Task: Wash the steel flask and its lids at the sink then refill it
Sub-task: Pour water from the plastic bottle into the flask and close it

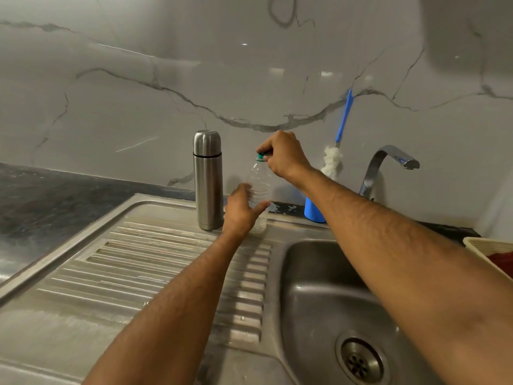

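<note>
1. We take the steel flask (pixel 208 180) as our landmark: it stands upright at the back edge of the ribbed drainboard (pixel 155 273), its cup lid screwed on, untouched by either hand.
2. Just right of the flask we see a clear plastic bottle (pixel 259 190), upright on the drainboard and apart from the flask.
3. Our left hand (pixel 243 209) wraps the lower body of the bottle, thumb on the near side and fingers curled around the far side, closed on it.
4. Our right hand (pixel 281 154) sits above the bottle, its fingertips pinched on the green cap (pixel 261 156) at the bottle's neck; we cannot tell whether the cap is loose or tight.
5. Farther right of the flask, behind the right forearm, a blue holder (pixel 313 211) carries a bottle brush (pixel 337 151) with a white head and a blue handle leaning on the marble wall.
6. Beyond that stands the tap (pixel 388 165), its spout over the sink basin (pixel 319 287), which lies to the right of and nearer than the flask.
7. At the far right edge we note the corner of a cream basket (pixel 483 243).
</note>
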